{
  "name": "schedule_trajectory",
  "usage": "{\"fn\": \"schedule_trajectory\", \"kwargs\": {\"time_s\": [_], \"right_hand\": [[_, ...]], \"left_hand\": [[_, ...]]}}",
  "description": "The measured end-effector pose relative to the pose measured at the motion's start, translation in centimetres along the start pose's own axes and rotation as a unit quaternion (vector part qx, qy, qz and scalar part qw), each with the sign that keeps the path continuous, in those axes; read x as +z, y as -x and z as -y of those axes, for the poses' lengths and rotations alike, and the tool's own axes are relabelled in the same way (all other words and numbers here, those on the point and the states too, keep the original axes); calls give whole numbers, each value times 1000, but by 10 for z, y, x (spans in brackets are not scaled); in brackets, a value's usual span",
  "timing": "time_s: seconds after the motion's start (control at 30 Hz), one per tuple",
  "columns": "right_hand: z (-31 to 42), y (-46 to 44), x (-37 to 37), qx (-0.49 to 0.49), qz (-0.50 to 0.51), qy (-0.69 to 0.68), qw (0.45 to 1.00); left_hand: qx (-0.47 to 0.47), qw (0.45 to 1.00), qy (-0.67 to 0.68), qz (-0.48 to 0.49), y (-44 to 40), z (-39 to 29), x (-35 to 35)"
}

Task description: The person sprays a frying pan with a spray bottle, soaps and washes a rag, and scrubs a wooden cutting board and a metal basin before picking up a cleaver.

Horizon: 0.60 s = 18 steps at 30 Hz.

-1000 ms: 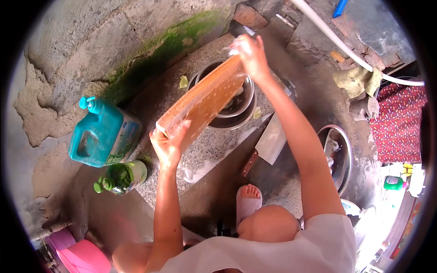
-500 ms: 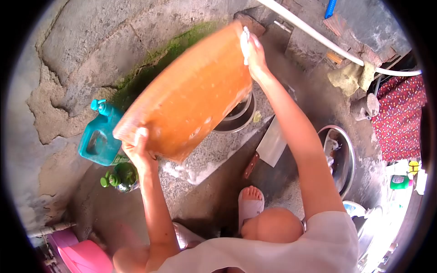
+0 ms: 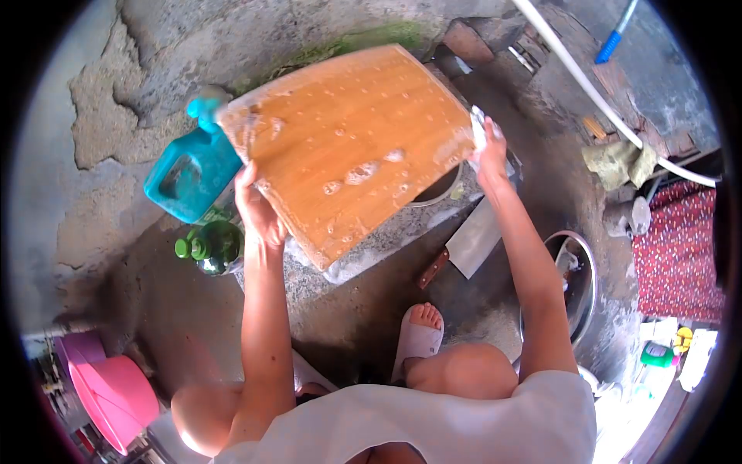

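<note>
A wooden cutting board (image 3: 332,147), wet and dotted with soap suds, is held up in both hands above a stone slab (image 3: 297,286). My left hand (image 3: 256,209) is closed on its left edge. On the right edge, my right hand (image 3: 491,155) grips the board with a white cloth or pad (image 3: 478,127) between fingers and wood. Part of a metal bowl (image 3: 440,189) shows beneath the board; the rest is hidden. Right of the slab lies a cleaver (image 3: 475,238) with a brown handle.
A teal jug (image 3: 182,182) and a green-capped bottle (image 3: 218,246) stand left of the board. At right is a metal basin (image 3: 591,290) with things inside. Pink tubs (image 3: 116,394) sit lower left. A white pipe (image 3: 576,73) crosses the upper right, above a red patterned cloth (image 3: 680,247).
The board has tilted so its broad sudsy face now shows toward me. My right hand has come lower and further right, my left hand slightly up. The view has shifted a little.
</note>
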State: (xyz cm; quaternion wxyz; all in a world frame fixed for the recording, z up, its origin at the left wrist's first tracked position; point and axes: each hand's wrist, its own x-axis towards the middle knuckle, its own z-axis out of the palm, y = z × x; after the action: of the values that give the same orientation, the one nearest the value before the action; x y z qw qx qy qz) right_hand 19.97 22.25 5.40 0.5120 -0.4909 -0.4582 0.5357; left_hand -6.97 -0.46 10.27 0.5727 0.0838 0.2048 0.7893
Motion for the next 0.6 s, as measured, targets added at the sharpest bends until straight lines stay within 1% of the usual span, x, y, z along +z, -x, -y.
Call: {"fn": "schedule_trajectory", "kwargs": {"time_s": [0.03,0.07,0.1,0.13,0.17,0.2,0.23,0.27,0.3,0.33,0.4,0.47,0.5,0.53,0.57,0.6], "right_hand": [[2,5,-6,35,-6,55,998],[-1,1,-16,-35,11,243,969],[-11,-8,-28,-159,14,320,934],[-17,-11,-30,-280,14,387,878],[-21,-15,-35,-265,28,412,872],[-12,-11,-37,-247,43,439,863],[1,-7,-36,-230,59,467,852],[16,-6,-32,-245,66,532,808],[36,-4,-23,-259,71,592,760],[50,-1,-14,-269,74,649,707],[62,-4,14,-306,72,517,796],[58,17,61,-321,185,341,864],[47,37,88,-352,245,365,826],[60,75,111,-396,199,485,754],[65,103,130,-452,247,425,744],[66,118,139,-504,296,360,727]], "left_hand": [[6,997,-39,-62,-2,-1,1],[22,987,-92,-126,0,1,4],[17,987,-98,-128,-1,5,-3],[11,986,-106,-128,-2,8,-2],[2,984,-120,-128,2,9,1],[-32,987,-114,-106,2,9,-6],[-29,988,-129,-80,2,12,-11],[-24,988,-144,-54,2,15,-16],[-9,985,-162,-52,2,22,-19],[4,984,-177,-36,3,28,-10],[7,983,-185,-14,4,39,-2],[-28,985,-168,-22,4,48,-2],[-38,985,-164,-21,5,54,0],[-48,985,-162,-20,5,59,3],[-55,985,-164,-21,5,63,6],[-42,984,-174,-7,4,70,7]]}}
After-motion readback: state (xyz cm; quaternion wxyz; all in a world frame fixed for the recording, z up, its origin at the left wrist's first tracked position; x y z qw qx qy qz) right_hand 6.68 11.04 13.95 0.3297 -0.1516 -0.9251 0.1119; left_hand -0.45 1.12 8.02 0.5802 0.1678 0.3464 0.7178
